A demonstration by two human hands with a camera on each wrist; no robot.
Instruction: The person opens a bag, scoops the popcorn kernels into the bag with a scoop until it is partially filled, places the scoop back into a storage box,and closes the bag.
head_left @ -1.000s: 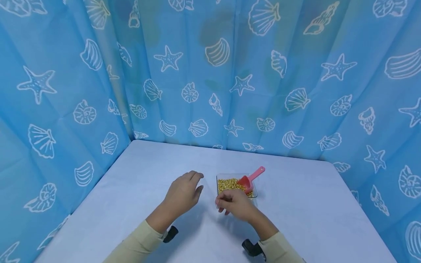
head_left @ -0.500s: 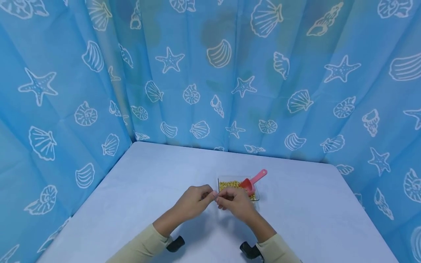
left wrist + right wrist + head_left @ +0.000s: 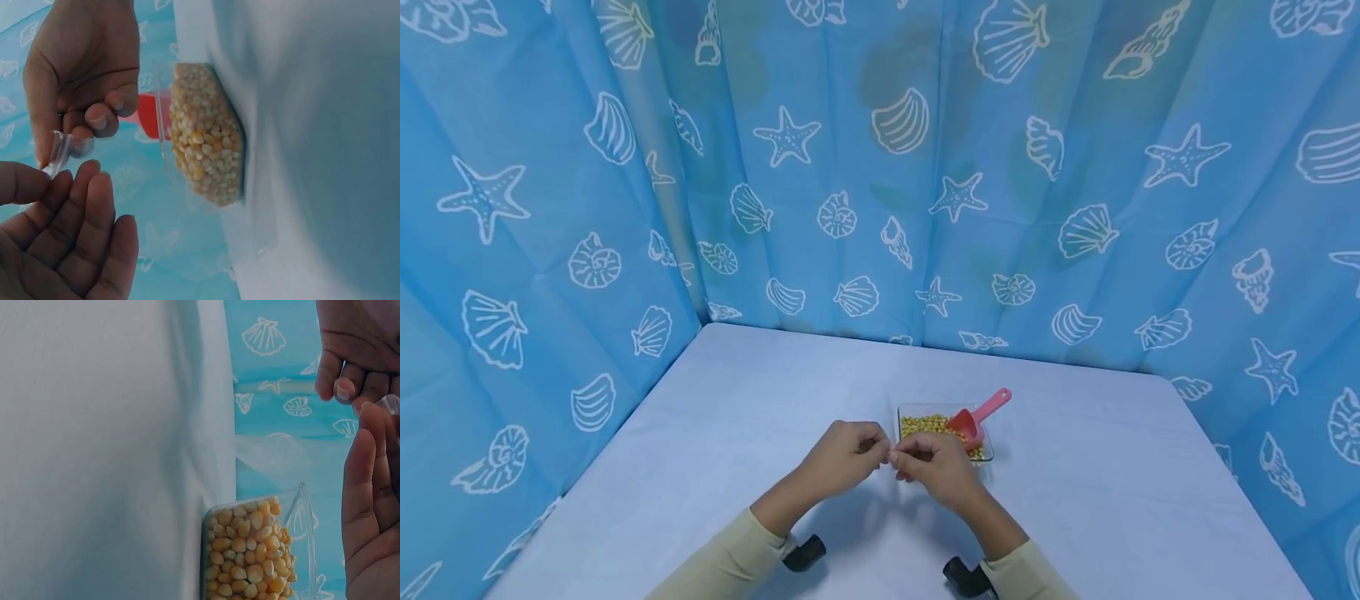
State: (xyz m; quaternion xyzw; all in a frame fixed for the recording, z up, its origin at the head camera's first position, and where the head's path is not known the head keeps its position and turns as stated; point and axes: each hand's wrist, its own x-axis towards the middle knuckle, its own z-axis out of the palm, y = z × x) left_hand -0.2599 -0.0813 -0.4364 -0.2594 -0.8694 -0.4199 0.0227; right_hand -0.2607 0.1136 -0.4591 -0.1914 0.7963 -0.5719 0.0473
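My left hand and right hand meet at the fingertips above the table. Between them they pinch the gathered edge of a thin, clear plastic bag. In the left wrist view its film spreads below the fingers, hard to make out against the background. Just beyond my right hand stands a clear rectangular container of yellow corn kernels. A pink scoop rests in the corn, its handle slanting up over the far right side. My right hand hides the container's near left part in the head view.
A white cloth covers the table. Blue curtains with white shell and starfish prints hang along its back and sides. Dark wrist-camera mounts stick out below both sleeves.
My left hand has moved right and down to meet my right hand, its fingers closing on the bag's edge. During the last half second both hands have stayed nearly still. Container and scoop stay put.
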